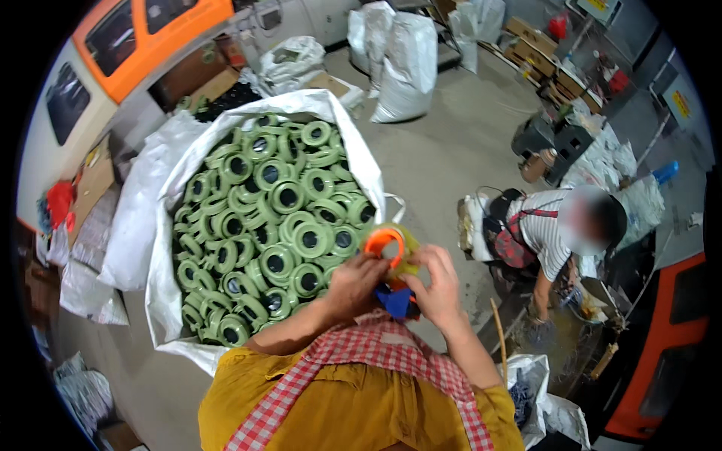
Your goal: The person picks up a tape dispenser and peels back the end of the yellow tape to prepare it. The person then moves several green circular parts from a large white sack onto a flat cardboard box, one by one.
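In front of my chest is what looks like a roll of yellowish clear tape (403,235) with a bright orange core. My left hand (355,281) is closed on the roll's left side, its fingertips at the orange ring. At the right edge, my right hand (438,287) grips the roll between thumb and curled fingers. A dark blue piece (396,301) shows just below, between my hands; its kind is unclear. Close by on the left stands a big white woven sack (160,289), open and heaped with green ring-shaped parts (288,197) with dark centres.
A co-worker in a striped shirt (543,237) bends down at the right, one arm reaching low. Full white sacks (406,71) stand at the back. An orange-and-white machine (143,34) is at far left, another orange panel (665,338) at right. A stick (499,338) leans near an open bag (530,376).
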### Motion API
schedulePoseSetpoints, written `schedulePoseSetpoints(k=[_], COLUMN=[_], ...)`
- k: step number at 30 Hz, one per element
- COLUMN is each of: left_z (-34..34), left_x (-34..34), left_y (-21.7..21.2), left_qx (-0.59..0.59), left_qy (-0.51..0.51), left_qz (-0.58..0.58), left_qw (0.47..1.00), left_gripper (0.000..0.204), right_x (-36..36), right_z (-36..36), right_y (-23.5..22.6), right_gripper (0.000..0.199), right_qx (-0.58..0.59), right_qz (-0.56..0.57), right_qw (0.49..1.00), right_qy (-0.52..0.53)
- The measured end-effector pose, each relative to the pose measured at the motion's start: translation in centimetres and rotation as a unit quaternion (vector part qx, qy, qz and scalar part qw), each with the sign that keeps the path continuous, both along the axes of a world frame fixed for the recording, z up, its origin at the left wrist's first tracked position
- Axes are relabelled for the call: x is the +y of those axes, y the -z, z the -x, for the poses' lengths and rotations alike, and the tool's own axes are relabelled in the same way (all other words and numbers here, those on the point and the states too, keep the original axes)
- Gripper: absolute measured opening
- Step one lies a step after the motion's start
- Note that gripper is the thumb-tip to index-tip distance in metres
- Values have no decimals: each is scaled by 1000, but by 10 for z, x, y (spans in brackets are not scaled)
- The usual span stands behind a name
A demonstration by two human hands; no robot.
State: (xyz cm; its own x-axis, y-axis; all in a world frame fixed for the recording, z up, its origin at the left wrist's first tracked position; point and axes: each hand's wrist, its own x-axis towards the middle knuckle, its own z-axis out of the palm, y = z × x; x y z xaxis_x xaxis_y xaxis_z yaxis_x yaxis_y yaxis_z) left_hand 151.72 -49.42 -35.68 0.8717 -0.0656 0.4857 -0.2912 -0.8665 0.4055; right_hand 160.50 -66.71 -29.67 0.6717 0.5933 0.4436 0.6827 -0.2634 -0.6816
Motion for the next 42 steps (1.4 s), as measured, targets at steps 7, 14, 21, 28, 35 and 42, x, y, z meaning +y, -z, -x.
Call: schedulePoseSetpoints(k=[7, 14, 21, 28, 35, 42], left_z=[-139, -239, -367, -465, -522, -580], left_x=[19, 53, 66, 82, 133, 226], left_y=[-25, -24, -25, -36, -17, -3], left_qx=[-89, -98, -136, -152, -131, -88], left_qy=[-55, -138, -257, -279, -313, -340], left_qz=[32, 12, 11, 77, 132, 137], left_qw=[994, 986, 957, 945, 931, 926], left_gripper=[60, 60, 51, 56, 59, 62], right_x=[35, 88, 136, 195, 264, 362], right_z=[-148, -276, -428, -565, -635, -685], right_y=[-26, -15, 1, -37, -30, -6], right_gripper=[25, 20, 29, 83, 88, 85], right_qx=[-29, 7, -1, 7, 48, -5], right_qz=[-12, -63, -107, -47, 44, 74], right_qw=[998, 985, 946, 904, 878, 881], right_qy=[-58, -163, -307, -425, -475, -467])
